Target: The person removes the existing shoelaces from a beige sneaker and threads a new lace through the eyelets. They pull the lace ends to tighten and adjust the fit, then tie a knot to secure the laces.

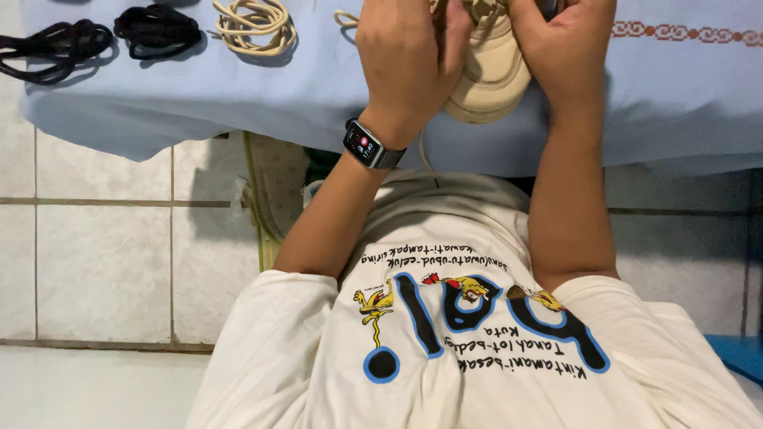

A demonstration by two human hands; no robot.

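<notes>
Seen from the head camera, both hands meet at twelve o'clock over a beige shoe [493,75] that sits at the near edge of the desk [318,103], which is draped in a pale blue cloth. The left hand [409,59], with a smartwatch [366,145] on its wrist, closes its grip around the shoe's nine o'clock flank, fingers curled over the upper. The right hand [566,56] closes on the three o'clock flank, so the shoe is pinched between the two palms and neither hand is the nearer; both touch it. The shoe's long axis runs from twelve to six o'clock, with the rounded end of its thick sole pointing at six o'clock, towards the person's chest, and the laced top hidden by the frame edge. A thin beige lace end [346,17] trails just at ten o'clock of the left hand. Farther towards nine o'clock, well apart from the hands, lie a coiled beige lace [254,25] and two bundles of black laces [157,32]. Below the desk are white floor tiles [103,270] and the person's cream printed shirt [477,357].
</notes>
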